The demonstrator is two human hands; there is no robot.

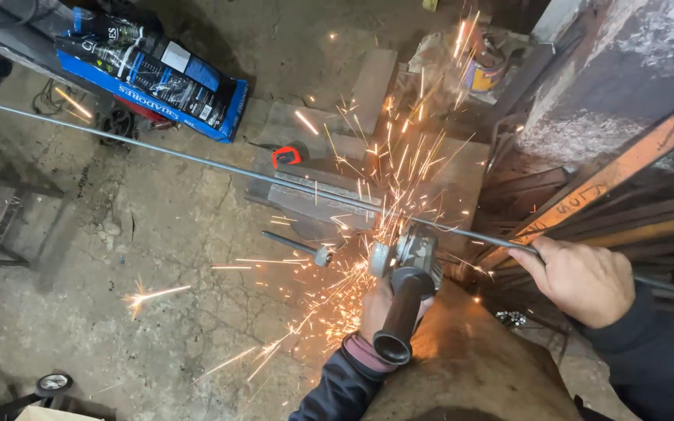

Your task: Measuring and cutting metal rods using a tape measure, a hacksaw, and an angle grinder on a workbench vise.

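A long thin steel rod (196,160) runs across the view from upper left to right. My right hand (583,281) grips it at the right, near a stack of metal bars. My left hand (376,308) holds an angle grinder (407,261) with a black side handle, and its disc meets the rod at about the middle. Orange sparks (368,195) fly up and down to the left from that contact. The hand is partly hidden behind the grinder's handle.
Flat metal plates (321,199) and a red-and-black tape measure (286,156) lie on the concrete floor under the rod. A hammer (298,247) lies beside them. A blue box (157,74) sits upper left, rusty metal bars (626,203) at right, a metal frame (1,218) at left.
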